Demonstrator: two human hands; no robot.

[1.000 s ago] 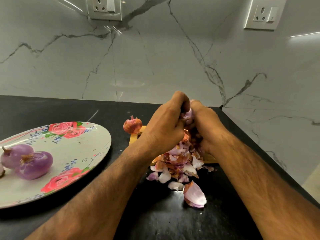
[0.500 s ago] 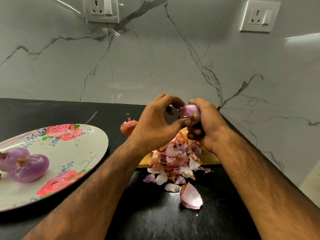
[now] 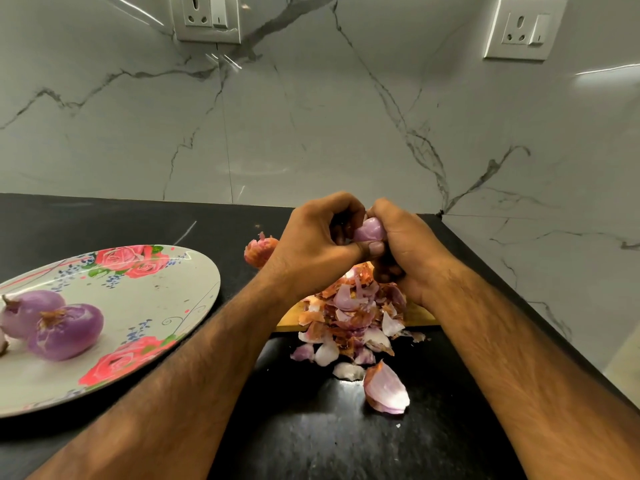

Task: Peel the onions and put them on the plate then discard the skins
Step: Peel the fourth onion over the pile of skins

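Onion (image 3: 369, 230) is being held above the heap of skins (image 3: 353, 313) as the left hand (image 3: 311, 237), loosened half a second ago, is closing back over it, suggesting peeling is continuing; the right hand (image 3: 405, 244) is gripping it too, fingers curled, while two peeled onions (image 3: 65, 330) are waiting on the plate (image 3: 194, 292)

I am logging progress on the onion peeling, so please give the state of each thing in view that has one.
Held onion: mostly peeled, gripped by both hands.
Left hand: fingers curled onto the onion.
Right hand: fingers curled round it.
Plate: flat on the counter, carrying onions.
Plate onions: peeled, lying side by side.
Far onion: unpeeled, partly hidden by the left hand.
Skins: heaped on board and counter, not discarded.
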